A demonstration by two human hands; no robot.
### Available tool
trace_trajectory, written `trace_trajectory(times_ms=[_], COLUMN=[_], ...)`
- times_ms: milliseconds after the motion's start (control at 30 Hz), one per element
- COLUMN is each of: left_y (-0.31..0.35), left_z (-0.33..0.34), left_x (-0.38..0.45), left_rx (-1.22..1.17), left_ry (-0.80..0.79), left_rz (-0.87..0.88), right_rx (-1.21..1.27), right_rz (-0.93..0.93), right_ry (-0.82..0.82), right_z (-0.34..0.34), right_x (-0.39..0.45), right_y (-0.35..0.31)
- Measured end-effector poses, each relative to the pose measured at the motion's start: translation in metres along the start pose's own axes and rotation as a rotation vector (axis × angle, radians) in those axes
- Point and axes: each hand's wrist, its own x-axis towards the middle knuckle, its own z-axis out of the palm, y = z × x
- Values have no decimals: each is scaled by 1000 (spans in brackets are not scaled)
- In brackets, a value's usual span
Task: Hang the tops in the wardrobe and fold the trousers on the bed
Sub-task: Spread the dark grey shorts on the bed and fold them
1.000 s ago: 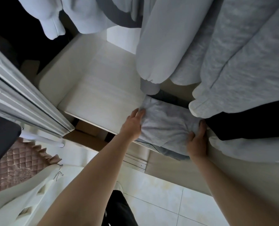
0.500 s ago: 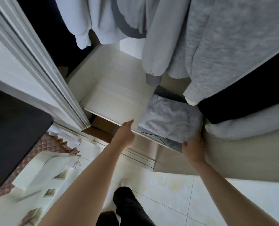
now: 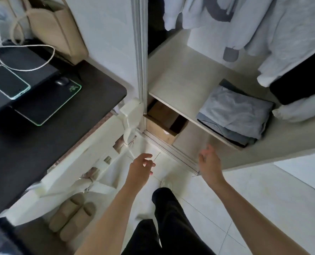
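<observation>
Hands: left hand (image 3: pixel 142 165) and right hand (image 3: pixel 209 161) both empty, fingers loose, over floor.
Trousers: folded stack (image 3: pixel 234 115) on wardrobe shelf (image 3: pixel 175 85), up and right of my right hand, no contact.
Tops: grey tops (image 3: pixel 263 24) hang above the stack.
Done: I judge stack placed, several tops hung.
Left: can't tell; bed is out of view.
Beyond left hand: desk (image 3: pixel 42 137), phone (image 3: pixel 7 81), slippers (image 3: pixel 72 214).

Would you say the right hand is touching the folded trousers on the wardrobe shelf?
Apart. The head view shows the right hand open over the floor, below the shelf edge, with clear space between it and the folded trousers.
</observation>
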Motion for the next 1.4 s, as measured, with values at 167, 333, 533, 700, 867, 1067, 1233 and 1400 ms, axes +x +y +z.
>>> trace_trajectory(times_ms=[167,333,533,700,867,1067,1233,1400], left_y=[-71,-120,-158,-197,-231,-288,-335,-402], left_z=[-27,-30,-17,47,125,209,254,280], left_x=[-85,-160,-259,-351,-435,-521,-586,-659], left_rx=[-138,-242,-487,-757,-963,-1184,-1359,-1419], left_ry=[184,300,716,1086,1325,1535,1632,1620], left_rz=[-147,-246,-334,-456,-637,-796,-865,-895], right_rx=[4,-56,-243,-388,-499,-685,-821,-930], right_rz=[-159,-308,-622,-885,-1054,-1242,-1380,-1433], right_ry=[-237,-503,-870,-1102,-1221,-1415,-1528,-1593], right_z=[50,79,105,119,137,152,172,195], right_x=[-81,-145,-214,-268,-336,-452,-562,-664], right_y=[-33,-52,-58,-54,-34,12,61,113])
